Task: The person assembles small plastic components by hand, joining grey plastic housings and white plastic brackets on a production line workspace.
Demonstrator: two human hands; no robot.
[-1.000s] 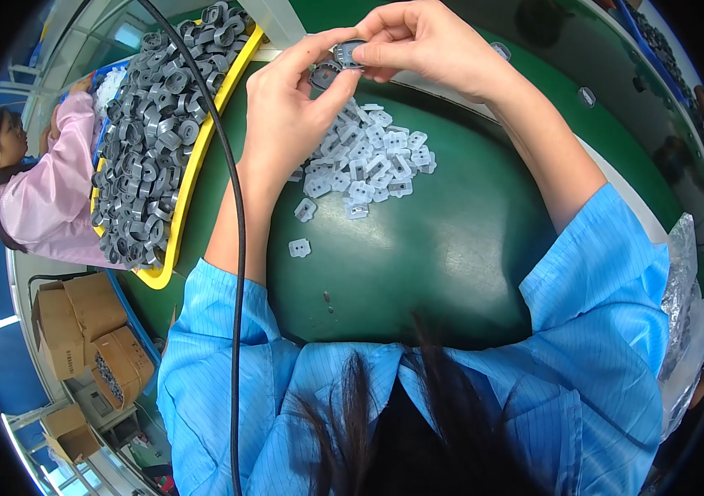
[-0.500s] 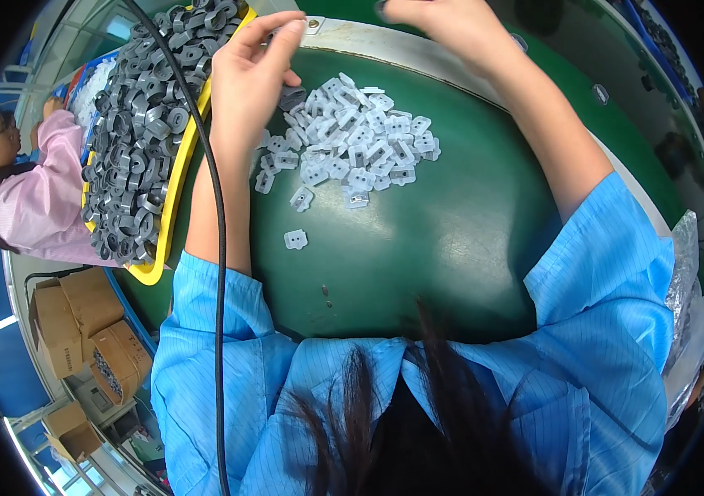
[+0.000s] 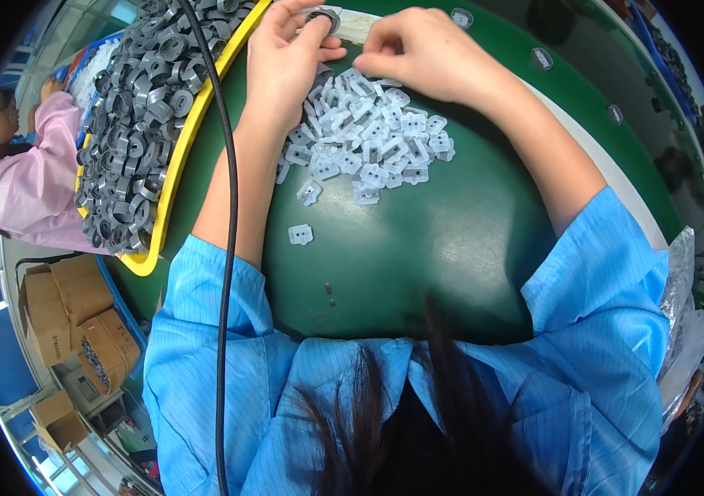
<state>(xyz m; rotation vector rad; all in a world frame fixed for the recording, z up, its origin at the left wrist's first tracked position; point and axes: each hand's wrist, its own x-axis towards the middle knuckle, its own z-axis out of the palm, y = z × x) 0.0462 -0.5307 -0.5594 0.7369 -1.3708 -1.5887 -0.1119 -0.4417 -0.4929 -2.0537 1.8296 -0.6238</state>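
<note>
My left hand (image 3: 286,62) is held up beyond the pile, thumb and fingers closed on a grey plastic ring (image 3: 329,20). Close to its right, my right hand (image 3: 430,54) dips to the far edge of a heap of translucent white plastic pieces (image 3: 377,136). Its thumb and forefinger are pinched together; what lies between them, if anything, is hidden. Two of the white pieces lie apart on the near side, one loose piece (image 3: 300,235) being closest to me. Another grey part sits partly hidden beneath my left hand.
A yellow-rimmed bin (image 3: 171,178) full of grey rings stands at left, with a black cable (image 3: 228,165) hanging across. Several small clear parts, one clear part (image 3: 542,58) among them, lie on the green strip past the white rail. A co-worker in pink (image 3: 38,178) sits far left.
My right hand has come down and left from beyond the rail to the pile. The grey ring in my left hand now shows. Parts on the far strip have shifted rightward and nearer.
</note>
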